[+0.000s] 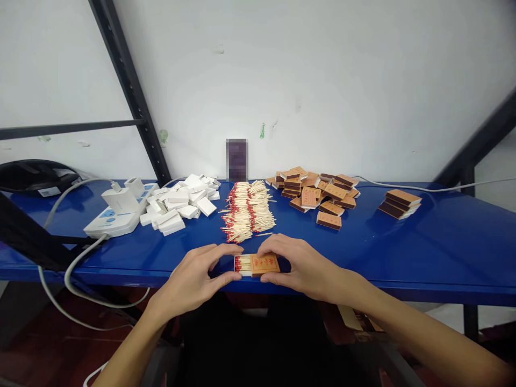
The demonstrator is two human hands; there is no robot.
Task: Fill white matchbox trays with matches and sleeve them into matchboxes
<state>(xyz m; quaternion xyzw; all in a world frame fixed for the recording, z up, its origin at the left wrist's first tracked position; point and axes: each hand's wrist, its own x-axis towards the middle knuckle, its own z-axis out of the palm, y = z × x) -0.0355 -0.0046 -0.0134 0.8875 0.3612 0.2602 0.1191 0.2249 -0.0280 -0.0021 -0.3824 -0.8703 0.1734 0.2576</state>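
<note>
A matchbox is held near the front edge of the table, its white inner tray [244, 273] partly inside the orange-brown sleeve [266, 265]. Red-headed matches lie in the exposed part of the tray. My left hand [197, 271] grips the tray's outer end between thumb and fingers. On the other side, my right hand [300, 266] is closed around the sleeve. Just beyond them lies a large pile of loose matches [250, 209], with a single match [264, 234] apart at its near edge.
White trays [189, 199] are heaped at left, beside a power strip [116, 221] with chargers and cables. Brown matchboxes [322, 191] lie piled right of the matches. A small stack of matchboxes [401, 203] stands farther right on the blue table [455, 242]. A pixelated dark object [237, 159] leans against the wall.
</note>
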